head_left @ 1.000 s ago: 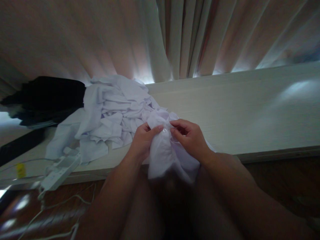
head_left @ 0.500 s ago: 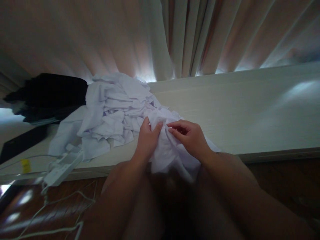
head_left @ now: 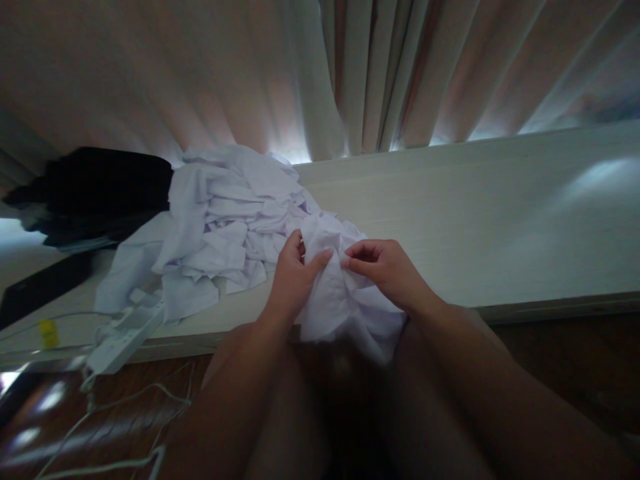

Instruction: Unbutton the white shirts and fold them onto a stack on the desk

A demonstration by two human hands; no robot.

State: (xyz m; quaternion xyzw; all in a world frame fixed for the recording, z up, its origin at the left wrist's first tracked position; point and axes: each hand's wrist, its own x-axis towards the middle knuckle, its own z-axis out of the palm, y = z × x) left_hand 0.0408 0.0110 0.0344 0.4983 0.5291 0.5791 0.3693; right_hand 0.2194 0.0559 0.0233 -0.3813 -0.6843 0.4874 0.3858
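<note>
A crumpled white shirt (head_left: 327,303) hangs over the near edge of the bench and down between my knees. My left hand (head_left: 297,270) grips it from the left, thumb pressed on top of the cloth and the other fingers mostly behind it. On the right side, my right hand (head_left: 383,267) pinches a fold of the same shirt between thumb and fingertips. The two thumbs are a short way apart. Whether a button lies under the fingertips is hidden.
A heap of white clothes (head_left: 235,207) lies on the pale bench (head_left: 475,220), touching the held shirt. Left of it are a dark pile of fabric (head_left: 105,190) and a white power strip (head_left: 127,333) with cables. Curtains (head_left: 250,73) hang behind the bench.
My right thumb and fingertips have closed together on the cloth and shifted slightly right. The small white button seen between my hands earlier is now out of sight.
</note>
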